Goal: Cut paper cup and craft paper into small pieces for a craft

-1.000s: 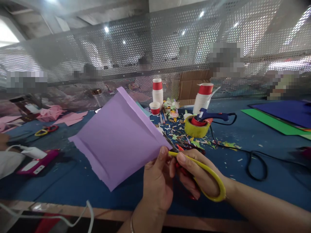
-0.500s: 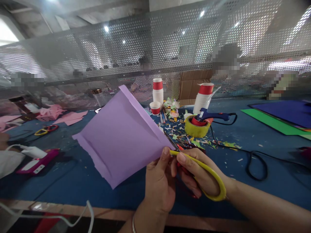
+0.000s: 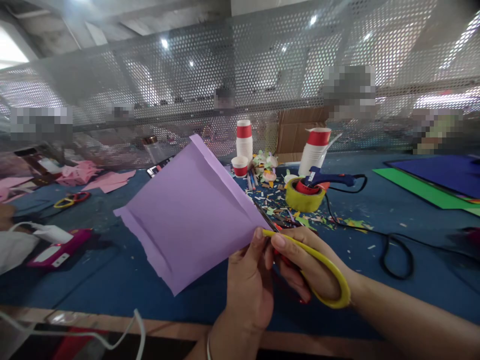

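Observation:
A sheet of purple paper [image 3: 191, 215] with folded, wavy edges is held up over the blue table. My left hand [image 3: 249, 280] pinches its lower right corner between thumb and fingers. In my right hand [image 3: 303, 260] is a pair of scissors [image 3: 328, 272] with a yellow and red handle, fingers closed around the loops. The dark blades lie at the paper's right edge, close to my left fingertips; how far they are apart is hard to make out. Paper scraps [image 3: 275, 197] are scattered on the table behind the hands.
A yellow tape roll [image 3: 304, 200] with a blue glue gun [image 3: 330, 177] on top stands behind my right hand, its black cord looping rightward. Paper cups [image 3: 244, 142] stand farther back. A magenta power strip [image 3: 62, 252] lies left, near another person's sleeve [image 3: 17, 250]. Coloured sheets [image 3: 423, 187] lie right.
The purple paper has tilted slightly, its top corner shifting a little right. Both hands keep their hold, with my left hand moved very slightly right.

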`<state>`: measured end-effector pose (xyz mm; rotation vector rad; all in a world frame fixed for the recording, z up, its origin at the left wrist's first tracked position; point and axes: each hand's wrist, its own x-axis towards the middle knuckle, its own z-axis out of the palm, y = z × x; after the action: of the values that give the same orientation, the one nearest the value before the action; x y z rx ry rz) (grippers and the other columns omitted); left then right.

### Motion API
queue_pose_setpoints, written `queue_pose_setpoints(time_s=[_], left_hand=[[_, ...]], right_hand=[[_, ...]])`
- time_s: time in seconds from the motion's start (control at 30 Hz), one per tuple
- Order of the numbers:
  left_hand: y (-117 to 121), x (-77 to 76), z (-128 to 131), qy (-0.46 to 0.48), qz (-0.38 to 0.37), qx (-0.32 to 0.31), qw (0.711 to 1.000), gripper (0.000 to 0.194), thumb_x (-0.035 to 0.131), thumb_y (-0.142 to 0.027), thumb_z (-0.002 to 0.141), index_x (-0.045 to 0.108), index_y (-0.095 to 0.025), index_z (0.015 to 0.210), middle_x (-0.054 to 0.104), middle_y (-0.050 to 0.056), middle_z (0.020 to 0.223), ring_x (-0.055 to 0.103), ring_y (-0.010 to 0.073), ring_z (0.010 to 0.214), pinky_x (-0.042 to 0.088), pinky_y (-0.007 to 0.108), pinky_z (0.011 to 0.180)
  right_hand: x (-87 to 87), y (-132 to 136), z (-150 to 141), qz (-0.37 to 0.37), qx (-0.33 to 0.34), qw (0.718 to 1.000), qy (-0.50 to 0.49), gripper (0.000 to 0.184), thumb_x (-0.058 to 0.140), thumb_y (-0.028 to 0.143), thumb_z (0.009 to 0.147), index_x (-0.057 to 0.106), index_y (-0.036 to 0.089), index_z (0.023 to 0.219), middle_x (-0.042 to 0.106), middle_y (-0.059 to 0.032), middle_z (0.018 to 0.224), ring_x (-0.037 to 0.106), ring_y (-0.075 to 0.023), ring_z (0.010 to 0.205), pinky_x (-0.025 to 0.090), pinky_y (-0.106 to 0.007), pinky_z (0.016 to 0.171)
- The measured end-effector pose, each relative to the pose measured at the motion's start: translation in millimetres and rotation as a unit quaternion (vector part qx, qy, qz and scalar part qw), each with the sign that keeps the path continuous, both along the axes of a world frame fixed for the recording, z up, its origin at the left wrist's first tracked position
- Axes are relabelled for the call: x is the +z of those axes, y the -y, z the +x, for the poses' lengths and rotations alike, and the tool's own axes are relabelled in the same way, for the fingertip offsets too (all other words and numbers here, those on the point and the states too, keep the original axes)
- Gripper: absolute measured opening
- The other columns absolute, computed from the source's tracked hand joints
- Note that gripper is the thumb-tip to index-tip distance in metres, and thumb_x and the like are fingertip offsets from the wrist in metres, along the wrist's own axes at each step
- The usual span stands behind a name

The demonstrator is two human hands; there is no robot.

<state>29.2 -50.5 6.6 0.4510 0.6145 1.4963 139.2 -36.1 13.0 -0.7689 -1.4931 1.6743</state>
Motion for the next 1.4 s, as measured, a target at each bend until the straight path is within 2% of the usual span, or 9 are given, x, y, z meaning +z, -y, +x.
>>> queue_pose_setpoints(time_s=[0.37, 0.6, 0.8, 0.9, 1.0, 1.1, 1.23, 1.3, 1.4], left_hand=[[0.2, -0.7, 1.9, 0.007, -0.016, -0.012, 1.0, 0.031, 0.085, -0.037, 0.07, 0.067, -0.015, 0.057, 0.05, -0.004, 0.051, 0.049, 0.0094, 0.053, 0.045, 0.022, 0.057], [-8.6, 2.3, -1.9, 0.051, -0.082, 0.042, 0.994, 0.025, 0.091, -0.025, 0.059, 0.071, -0.014, 0.067, 0.066, -0.001, 0.066, 0.059, 0.0095, 0.062, 0.049, 0.021, 0.062], [-15.5, -0.4, -5.8, 0.063, -0.118, 0.12, 0.984, 0.018, 0.088, -0.018, 0.065, 0.073, -0.015, 0.075, 0.07, -0.002, 0.076, 0.062, 0.0059, 0.069, 0.048, 0.017, 0.065], [-10.8, -2.8, -1.6, 0.059, -0.113, 0.115, 0.985, 0.019, 0.089, -0.019, 0.063, 0.074, -0.016, 0.075, 0.07, -0.002, 0.075, 0.062, 0.0066, 0.069, 0.048, 0.017, 0.066], [-2.9, -5.9, 6.6, 0.036, -0.082, 0.08, 0.993, 0.019, 0.089, -0.019, 0.063, 0.076, -0.018, 0.077, 0.073, 0.001, 0.081, 0.066, 0.0108, 0.078, 0.051, 0.02, 0.075], [2.9, -9.2, 14.3, -0.003, -0.036, 0.051, 0.998, 0.017, 0.085, -0.022, 0.068, 0.078, -0.02, 0.083, 0.075, 0.003, 0.091, 0.067, 0.0155, 0.09, 0.052, 0.024, 0.082], [12.4, -14.1, 13.2, -0.097, 0.003, 0.012, 0.995, 0.016, 0.081, -0.028, 0.075, 0.078, -0.02, 0.088, 0.075, 0.006, 0.095, 0.065, 0.0154, 0.086, 0.05, 0.022, 0.071], [23.0, -13.9, 5.1, -0.177, -0.004, -0.076, 0.981, 0.02, 0.08, -0.035, 0.076, 0.078, -0.017, 0.085, 0.076, 0.01, 0.088, 0.065, 0.0152, 0.076, 0.047, 0.021, 0.06], [39.2, -0.2, -17.8, -0.298, -0.044, -0.271, 0.914, 0.027, 0.076, -0.043, 0.078, 0.078, -0.015, 0.074, 0.072, 0.012, 0.062, 0.055, 0.012, 0.045, 0.036, 0.02, 0.041]], right_hand=[[1.3, 0.8, -1.5, -0.018, -0.01, 1.0, 0.005, 0.057, 0.047, 0.069, 0.09, 0.057, 0.017, 0.07, 0.04, 0.0087, 0.031, 0.032, -0.0054, 0.023, 0.035, -0.017, 0.029], [6.4, -5.0, 11.6, -0.015, 0.008, 0.997, 0.081, 0.047, 0.058, 0.059, 0.089, 0.058, 0.016, 0.07, 0.043, 0.008, 0.033, 0.035, -0.0052, 0.025, 0.033, -0.016, 0.032], [12.4, -8.8, 29.3, 0.03, -0.014, 0.987, 0.157, 0.038, 0.068, 0.053, 0.083, 0.059, 0.018, 0.073, 0.043, 0.009, 0.037, 0.036, -0.0059, 0.027, 0.031, -0.018, 0.032], [11.4, -10.8, 30.8, 0.113, -0.086, 0.972, 0.186, 0.037, 0.071, 0.048, 0.082, 0.056, 0.018, 0.068, 0.043, 0.0082, 0.042, 0.039, -0.0062, 0.03, 0.03, -0.018, 0.032], [7.8, -13.7, 26.8, 0.172, -0.164, 0.952, 0.191, 0.031, 0.076, 0.042, 0.08, 0.057, 0.019, 0.074, 0.048, 0.0066, 0.052, 0.042, -0.0065, 0.036, 0.031, -0.018, 0.033], [5.7, -15.5, 22.7, 0.175, -0.17, 0.953, 0.179, 0.026, 0.074, 0.04, 0.081, 0.059, 0.019, 0.082, 0.051, 0.006, 0.058, 0.041, -0.006, 0.038, 0.032, -0.018, 0.033], [7.4, -15.5, 24.9, 0.169, -0.184, 0.952, 0.174, 0.029, 0.071, 0.041, 0.083, 0.056, 0.019, 0.073, 0.048, 0.0052, 0.056, 0.039, -0.0061, 0.039, 0.033, -0.019, 0.035], [8.6, -15.8, 29.2, 0.171, -0.181, 0.953, 0.174, 0.029, 0.071, 0.041, 0.082, 0.056, 0.019, 0.073, 0.047, 0.0053, 0.055, 0.039, -0.0064, 0.039, 0.033, -0.019, 0.035], [10.2, -16.9, 36.0, 0.159, -0.148, 0.961, 0.171, 0.027, 0.071, 0.04, 0.082, 0.055, 0.019, 0.075, 0.043, 0.0067, 0.053, 0.039, -0.0067, 0.039, 0.032, -0.019, 0.035]])
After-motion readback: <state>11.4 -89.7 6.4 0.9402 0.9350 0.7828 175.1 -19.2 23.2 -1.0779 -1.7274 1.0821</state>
